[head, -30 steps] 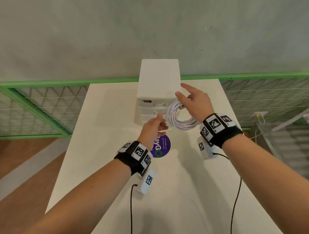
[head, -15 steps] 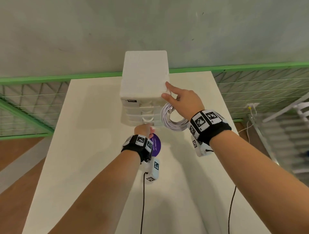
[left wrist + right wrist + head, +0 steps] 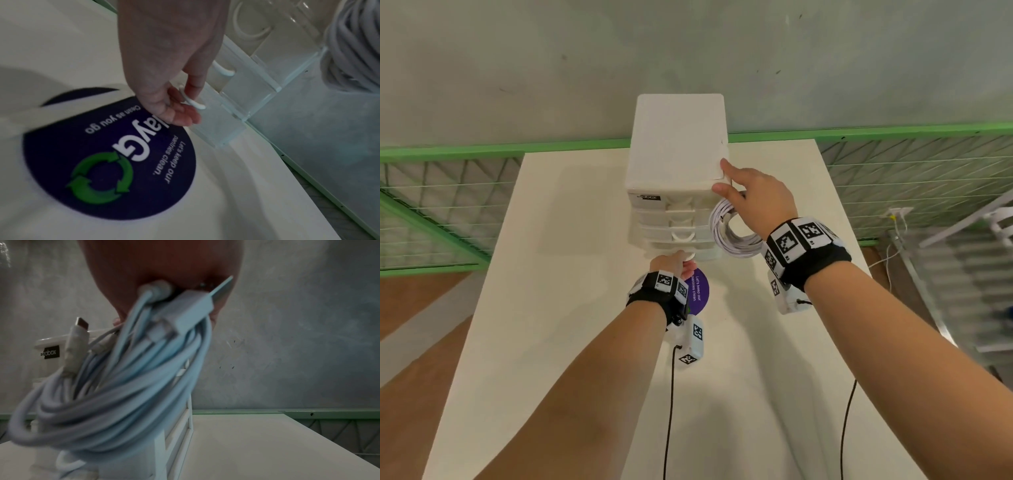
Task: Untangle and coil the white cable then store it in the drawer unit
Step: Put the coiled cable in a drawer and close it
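The white drawer unit stands at the table's far middle, with several drawers. My left hand pinches the curved handle of the bottom drawer between thumb and fingers. I cannot tell whether that drawer has slid out. My right hand holds the coiled white cable under its palm, beside the unit's right side. Its outstretched index finger touches the unit's top right corner. In the right wrist view the coil hangs from the hand with its connectors showing.
A round purple sticker lies flat on the white table just in front of the unit. A green railing with wire mesh borders the table's far and left sides. The wall rises right behind the unit.
My left hand dropped from the upper drawers to the bottom drawer's handle and took hold of it. My right hand carried the coil up to the unit's top right corner.
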The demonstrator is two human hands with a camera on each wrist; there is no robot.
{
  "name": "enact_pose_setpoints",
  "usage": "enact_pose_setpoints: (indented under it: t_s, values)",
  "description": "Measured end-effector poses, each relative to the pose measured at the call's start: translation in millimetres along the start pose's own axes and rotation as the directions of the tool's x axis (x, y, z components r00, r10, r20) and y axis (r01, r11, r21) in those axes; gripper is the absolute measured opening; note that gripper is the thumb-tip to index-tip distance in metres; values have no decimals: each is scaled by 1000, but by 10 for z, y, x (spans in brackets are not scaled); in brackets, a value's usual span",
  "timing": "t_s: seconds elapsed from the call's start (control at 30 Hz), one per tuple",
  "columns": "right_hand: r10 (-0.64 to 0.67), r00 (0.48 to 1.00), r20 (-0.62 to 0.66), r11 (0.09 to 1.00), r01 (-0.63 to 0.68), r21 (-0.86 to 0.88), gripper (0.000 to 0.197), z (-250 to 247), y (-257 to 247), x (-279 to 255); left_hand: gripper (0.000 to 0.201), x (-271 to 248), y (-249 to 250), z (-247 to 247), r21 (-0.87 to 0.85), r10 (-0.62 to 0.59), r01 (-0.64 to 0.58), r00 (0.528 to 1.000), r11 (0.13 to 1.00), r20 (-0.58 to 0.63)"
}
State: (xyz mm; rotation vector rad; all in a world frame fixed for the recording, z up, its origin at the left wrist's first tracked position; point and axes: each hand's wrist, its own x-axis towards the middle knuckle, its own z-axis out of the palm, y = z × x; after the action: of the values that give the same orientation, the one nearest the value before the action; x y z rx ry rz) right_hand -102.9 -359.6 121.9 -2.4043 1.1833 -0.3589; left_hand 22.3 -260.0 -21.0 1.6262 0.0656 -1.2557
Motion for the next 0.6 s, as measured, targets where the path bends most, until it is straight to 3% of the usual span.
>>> enact_pose_setpoints:
  t_s: [0.07,0.27,0.6]
  values:
    - [21,1000,-1,1000,-21,-3,51,5,-13,-14,20,-70,-64,-62,12,-26,27,1000,1000,-5]
    - [59,998,-19,998,-59,28,50,42,-60,-71,13,-432,-295,-276,17,-115,114,984,993,139]
    - [99,994,-44,994,-96,57,49,43,-118,-111,10,-739,-543,-532,106,-198,185,971,977,134]
